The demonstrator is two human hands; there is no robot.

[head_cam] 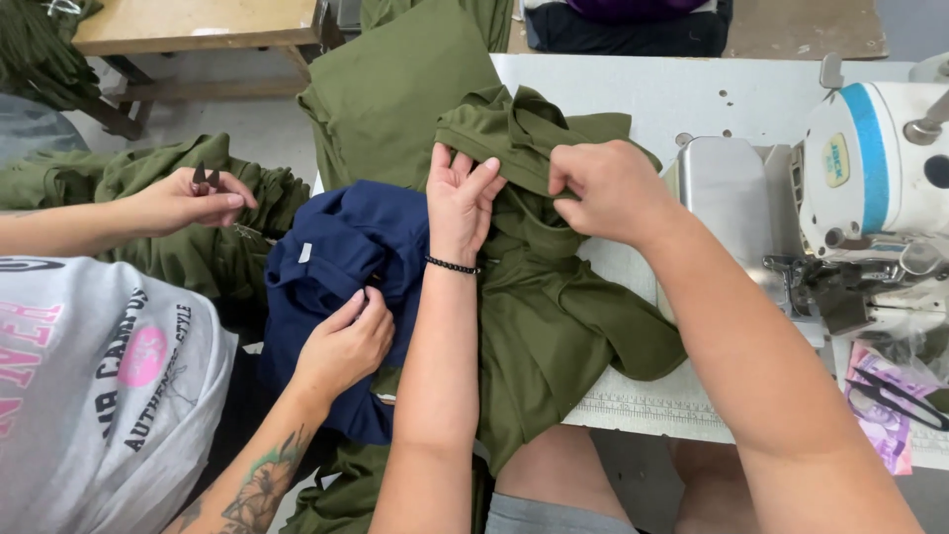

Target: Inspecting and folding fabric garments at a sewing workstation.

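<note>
Both hands, left (461, 203) and right (610, 188), grip clamped on one olive garment (554, 316) | one navy garment (341, 247) | one sewing machine (875, 188)

Oval yellow label (837, 160) on sewing machine (880, 168), small white tag (305, 252) on navy garment (346, 267)

Hands in view: four. Wearer's two: left hand (461, 203), right hand (608, 188), both at 12 o'clock on olive garment (554, 316). Co-worker's two at 9 o'clock: one (188, 201) with small snips (206, 177), other (346, 341) on navy garment (341, 252). Sewing machine (875, 168): one, 3 o'clock. Bead bracelet (453, 265): one. Scissors (905, 403): one pair, 4 o'clock.
</note>
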